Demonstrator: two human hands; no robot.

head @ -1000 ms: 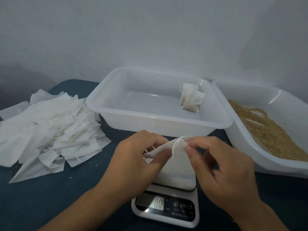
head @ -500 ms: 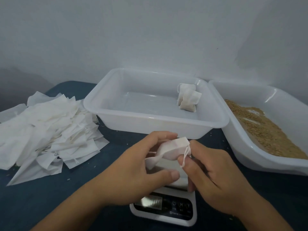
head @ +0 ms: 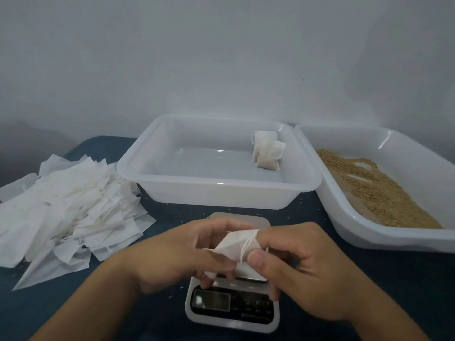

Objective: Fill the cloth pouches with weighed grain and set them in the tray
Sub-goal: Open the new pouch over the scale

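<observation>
Fingers of left hand (head: 172, 257) and right hand (head: 302, 269) both pinch one white cloth pouch (head: 236, 247) above the scale (head: 234, 306); pouch crumpled, flat-looking, drawstring dangling. Two filled pouches (head: 267, 151) lie in tray (head: 216, 193).

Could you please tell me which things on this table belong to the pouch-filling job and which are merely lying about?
Belonging to the job:
- pouch held by left hand and right hand
- scale
- grain tray
- receiving tray with filled pouches
- empty-pouch pile

Lying about:
- spilled grains
</observation>
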